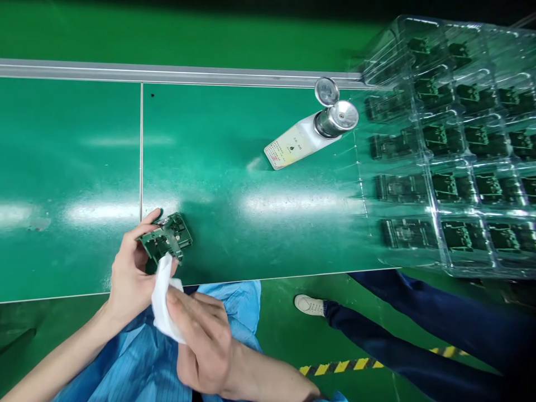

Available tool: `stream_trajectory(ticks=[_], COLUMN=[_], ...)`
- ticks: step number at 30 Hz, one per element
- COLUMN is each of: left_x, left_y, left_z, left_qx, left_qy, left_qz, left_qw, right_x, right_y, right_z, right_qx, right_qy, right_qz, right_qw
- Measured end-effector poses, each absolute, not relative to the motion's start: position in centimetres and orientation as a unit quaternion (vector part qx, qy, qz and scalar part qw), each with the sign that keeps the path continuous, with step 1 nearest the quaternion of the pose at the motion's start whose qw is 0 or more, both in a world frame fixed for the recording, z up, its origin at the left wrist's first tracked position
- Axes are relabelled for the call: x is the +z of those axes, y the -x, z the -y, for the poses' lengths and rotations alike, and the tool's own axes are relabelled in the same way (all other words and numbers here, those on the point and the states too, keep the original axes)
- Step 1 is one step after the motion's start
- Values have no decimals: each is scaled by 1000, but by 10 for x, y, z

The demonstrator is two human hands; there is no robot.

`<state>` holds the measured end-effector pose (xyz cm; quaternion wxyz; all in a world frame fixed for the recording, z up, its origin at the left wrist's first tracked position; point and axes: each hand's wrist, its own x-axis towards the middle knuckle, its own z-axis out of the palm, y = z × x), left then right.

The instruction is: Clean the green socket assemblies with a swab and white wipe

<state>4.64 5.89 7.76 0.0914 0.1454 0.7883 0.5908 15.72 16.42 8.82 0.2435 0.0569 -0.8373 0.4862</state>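
Observation:
My left hand point(130, 273) is closed around the edge of a small green circuit board assembly point(170, 237), holding it above the front edge of the table. In my right hand point(207, 335) is a folded white wipe point(164, 301), gripped between the fingers. The wipe's upper tip meets the lower edge of the board, near my left fingers. Part of the board is hidden behind the wipe and my left hand.
A white dispenser bottle point(299, 142) with a metal pump top, its lid flipped up, stands on the green table point(234, 234). Stacked clear plastic trays point(435, 218) holding several boards fill the right side. Another person's legs point(377, 335) are beyond the front edge.

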Motion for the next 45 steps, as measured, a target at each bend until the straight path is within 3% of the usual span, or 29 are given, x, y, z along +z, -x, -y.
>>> stream_trajectory(ticks=[2,8,16,19,22,24,31,40,45], left_x=[79,86,83,84,86,86,85,92,89], left_y=[-44,-43,-46,-45,-47,-49,-49,-34,-39], left_z=[-60,-66,-61,-59,-59,-58,-54,-52,-52], left_qx=[627,650,646,632,612,604,635,735,728], left_qy=[-123,-103,-129,-169,-208,-230,-235,-148,-101], left_qz=[-763,-740,-733,-734,-735,-731,-690,-494,-538], left_qw=[100,140,169,184,204,218,256,440,413], right_x=[88,73,73,86,97,100,101,106,104], right_y=[-166,-163,-156,-157,-152,-145,-131,-133,-132], right_z=[-169,-204,-258,-249,-233,-225,-213,-211,-208], right_qx=[497,413,220,351,514,557,605,583,595], right_qy=[-32,290,224,160,64,41,35,85,87], right_qz=[824,795,908,886,843,826,792,802,793], right_qw=[271,337,279,259,144,81,70,99,98])
